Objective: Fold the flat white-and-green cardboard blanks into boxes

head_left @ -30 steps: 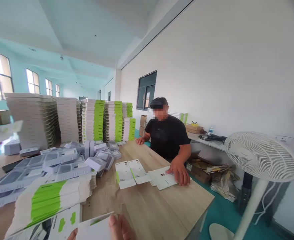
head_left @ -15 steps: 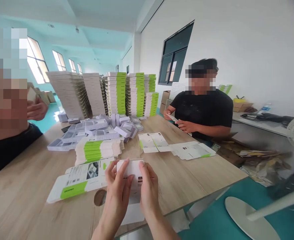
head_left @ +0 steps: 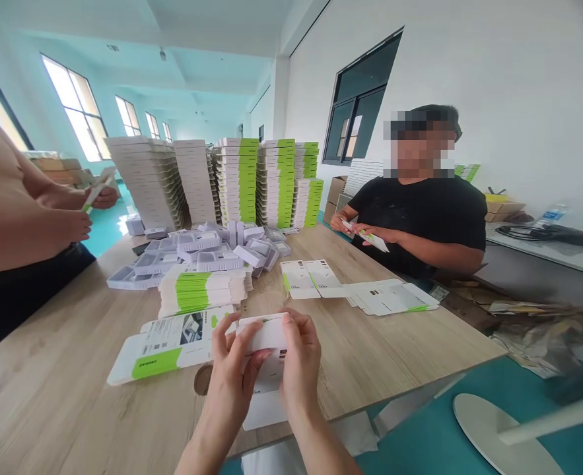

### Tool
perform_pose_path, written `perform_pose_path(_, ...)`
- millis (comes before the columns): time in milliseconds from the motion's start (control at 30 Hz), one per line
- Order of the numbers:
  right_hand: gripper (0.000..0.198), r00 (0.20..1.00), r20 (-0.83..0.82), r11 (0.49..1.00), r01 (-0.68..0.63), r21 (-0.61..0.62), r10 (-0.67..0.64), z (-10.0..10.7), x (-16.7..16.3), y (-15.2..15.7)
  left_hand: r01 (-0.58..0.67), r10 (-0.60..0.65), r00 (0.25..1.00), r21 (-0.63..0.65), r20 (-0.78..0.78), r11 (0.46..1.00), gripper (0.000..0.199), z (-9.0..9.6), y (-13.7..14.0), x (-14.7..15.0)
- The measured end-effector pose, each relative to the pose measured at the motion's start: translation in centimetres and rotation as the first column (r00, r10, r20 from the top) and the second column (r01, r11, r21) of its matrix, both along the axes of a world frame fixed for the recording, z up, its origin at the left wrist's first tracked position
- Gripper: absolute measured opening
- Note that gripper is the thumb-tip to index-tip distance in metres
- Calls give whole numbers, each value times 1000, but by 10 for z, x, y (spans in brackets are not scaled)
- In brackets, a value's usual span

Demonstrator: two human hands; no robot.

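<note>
L hand (head_left: 239, 356) & R hand (head_left: 300, 359) pinch white carton (head_left: 271, 379) nr its top, above counter's (head_left: 390, 369) near edge. Prob. v. light, thin card, creases easily; best held by side edges.

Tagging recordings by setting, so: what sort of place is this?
Probably a packing workshop: tall stacks of boxes rise behind a heap of pale trays, and a pile of flat cartons lies on the wooden table.
</note>
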State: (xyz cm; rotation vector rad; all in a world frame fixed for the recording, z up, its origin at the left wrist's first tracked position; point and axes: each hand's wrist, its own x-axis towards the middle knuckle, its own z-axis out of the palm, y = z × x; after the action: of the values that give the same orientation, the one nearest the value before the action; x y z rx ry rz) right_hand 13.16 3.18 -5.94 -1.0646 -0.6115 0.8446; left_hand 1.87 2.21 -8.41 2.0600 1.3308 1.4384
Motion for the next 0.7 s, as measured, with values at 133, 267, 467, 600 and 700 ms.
perform_pose_path(133,34,992,115,990,30,138,-46,-9,7,2,121,-126,991,-116,-35,986,27,8,6,-8)
perform_pose_path(267,22,903,428,962,-79,261,-41,-16,17,-3,199,-206,978,-186,-16,962,26,16,9,-11)
perform_pose_path(467,10,687,667,924,18,382,-289,-21,17,1,257,-247,966,-176,79,950,30,12,2,-4)
perform_pose_path(600,10,620,679,889,70,452,-394,-23,13,7,244,-133,881,-194,454,950,41,5,-5,9)
perform_pose_path(700,15,548,692,852,77,517,-470,-22,13,8,187,37,767,-279,641,942,44,8,-7,22)
